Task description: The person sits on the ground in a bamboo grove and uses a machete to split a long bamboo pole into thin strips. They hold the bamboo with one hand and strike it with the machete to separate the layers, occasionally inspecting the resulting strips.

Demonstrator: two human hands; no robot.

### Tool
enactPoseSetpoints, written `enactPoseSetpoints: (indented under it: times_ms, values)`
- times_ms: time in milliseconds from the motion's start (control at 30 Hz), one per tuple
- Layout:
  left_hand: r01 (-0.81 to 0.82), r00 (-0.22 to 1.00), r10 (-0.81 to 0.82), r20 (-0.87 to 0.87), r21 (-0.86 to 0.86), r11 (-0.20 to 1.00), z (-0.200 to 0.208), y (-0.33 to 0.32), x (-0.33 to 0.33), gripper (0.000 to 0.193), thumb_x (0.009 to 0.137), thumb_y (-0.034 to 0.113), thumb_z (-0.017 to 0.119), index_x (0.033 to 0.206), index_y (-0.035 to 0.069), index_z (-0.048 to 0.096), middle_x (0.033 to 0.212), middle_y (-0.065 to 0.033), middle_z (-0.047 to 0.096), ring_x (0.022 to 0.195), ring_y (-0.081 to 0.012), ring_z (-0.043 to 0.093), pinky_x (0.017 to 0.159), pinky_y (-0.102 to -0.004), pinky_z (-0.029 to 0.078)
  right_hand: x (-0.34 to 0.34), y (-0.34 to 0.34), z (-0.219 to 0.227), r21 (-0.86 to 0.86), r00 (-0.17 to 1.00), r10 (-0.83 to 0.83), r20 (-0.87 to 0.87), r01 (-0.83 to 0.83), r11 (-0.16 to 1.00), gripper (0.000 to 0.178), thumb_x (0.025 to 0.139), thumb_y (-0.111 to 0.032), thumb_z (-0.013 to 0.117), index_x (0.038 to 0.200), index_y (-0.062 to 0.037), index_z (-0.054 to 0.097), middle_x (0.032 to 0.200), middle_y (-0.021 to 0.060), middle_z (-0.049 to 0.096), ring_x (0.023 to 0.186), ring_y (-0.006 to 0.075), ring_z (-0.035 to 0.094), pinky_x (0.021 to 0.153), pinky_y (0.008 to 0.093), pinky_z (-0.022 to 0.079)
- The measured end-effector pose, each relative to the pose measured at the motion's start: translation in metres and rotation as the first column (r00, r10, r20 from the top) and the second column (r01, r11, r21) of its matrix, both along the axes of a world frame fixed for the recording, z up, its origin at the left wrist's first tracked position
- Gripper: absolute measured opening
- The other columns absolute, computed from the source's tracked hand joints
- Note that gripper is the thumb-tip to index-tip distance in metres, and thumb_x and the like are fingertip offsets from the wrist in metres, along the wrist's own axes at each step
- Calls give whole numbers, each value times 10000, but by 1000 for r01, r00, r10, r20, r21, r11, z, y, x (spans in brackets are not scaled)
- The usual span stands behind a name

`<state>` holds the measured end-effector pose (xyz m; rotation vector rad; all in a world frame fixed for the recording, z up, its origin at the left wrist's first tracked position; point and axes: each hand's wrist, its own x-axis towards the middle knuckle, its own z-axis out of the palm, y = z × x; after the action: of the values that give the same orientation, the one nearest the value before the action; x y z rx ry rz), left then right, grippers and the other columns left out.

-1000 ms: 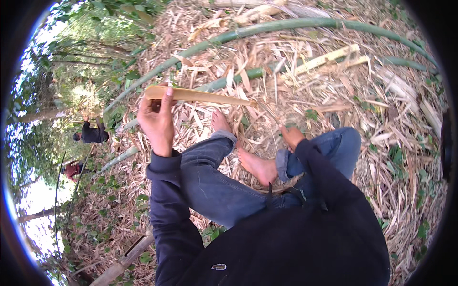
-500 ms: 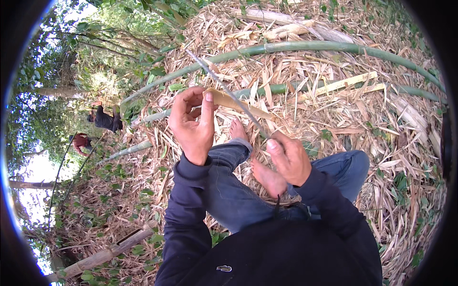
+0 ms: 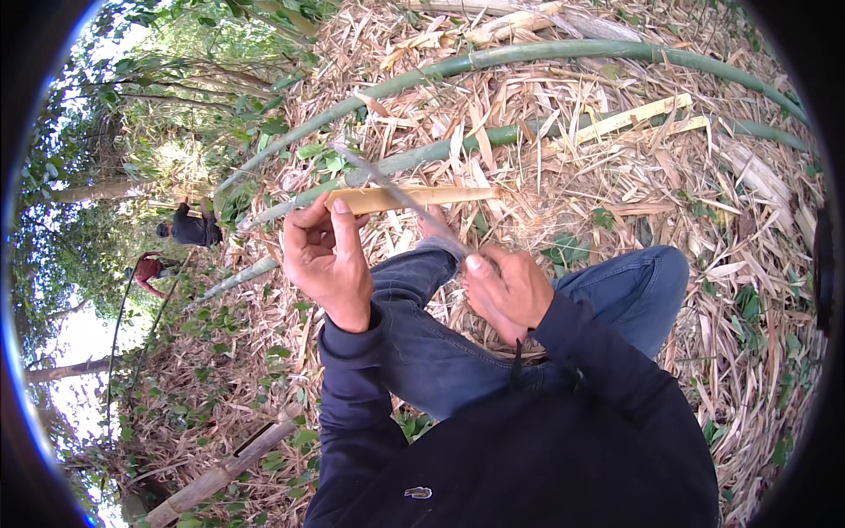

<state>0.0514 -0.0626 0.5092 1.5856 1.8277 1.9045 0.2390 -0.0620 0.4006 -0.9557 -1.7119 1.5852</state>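
Between its thumb and fingers my left hand (image 3: 330, 260) pinches one end of a pale yellow split bamboo strip (image 3: 458, 194). The strip extends to the right, almost level, over my bare feet and the leaf litter. My right hand (image 3: 510, 286) is closed round the lower end of a long, narrow grey knife (image 3: 374, 173), whose handle is mostly hidden in the fist. Slanting up to the left, the blade crosses in front of the strip near its middle. It is blurred, and I cannot tell whether it touches the strip.
Two green bamboo poles (image 3: 546, 51) (image 3: 431, 154) lie beyond my hands, with split yellow strips (image 3: 634, 119) on the nearer one. Dry leaves (image 3: 607, 189) cover the ground. Two people (image 3: 189, 226) (image 3: 151, 273) bend among trees at far left. A cut pole (image 3: 224, 471) lies lower left.
My left hand has shifted left and lower, and the bamboo strip has swung from a downward slope to nearly level. My right hand has moved left with the knife. The whole view has shifted slightly.
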Motion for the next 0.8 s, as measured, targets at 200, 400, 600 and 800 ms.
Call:
enactPoseSetpoints:
  times_ms: [200, 400, 600, 800]
  values:
    - [-55, 998, 57, -38, 29, 998, -1, 2, -4, 105, 896, 10, 613, 944, -53, 545, 813, -121, 635, 684, -112, 640, 598, -231, 593, -11, 17, -75, -79, 978, -85, 191, 101, 992, 625, 954, -521, 434, 903, 67, 640, 633, 240, 596, 628, 373, 626, 628, 461, 476]
    - [-87, 994, 92, -57, 87, 992, -8, 5, -16, 131, 895, 5, 609, 947, -60, 507, 914, -191, 640, 715, -161, 662, 600, -248, 616, -5, 11, -132, -113, 951, -94, 294, 132, 985, 633, 951, -512, 428, 858, 71, 658, 721, 304, 607, 726, 432, 626, 697, 485, 470]
    - [-174, 978, 172, -116, -7, 985, -13, 8, -41, 162, 932, 67, 579, 1014, -65, 534, 956, -169, 627, 811, -178, 656, 660, -279, 613, 11, 53, -208, -477, 808, 92, 582, 247, 844, 742, 935, -594, 378, 790, 85, 640, 711, 308, 604, 739, 391, 645, 699, 478, 476]
    - [38, 998, -36, 57, -28, 999, -15, -9, -73, 229, 959, 110, 551, 1122, -51, 555, 1018, -144, 629, 901, -210, 648, 789, -330, 564, 17, 30, -127, -261, 928, 13, 372, 91, 961, 691, 941, -579, 388, 841, 49, 657, 690, 220, 641, 656, 349, 651, 666, 399, 504]
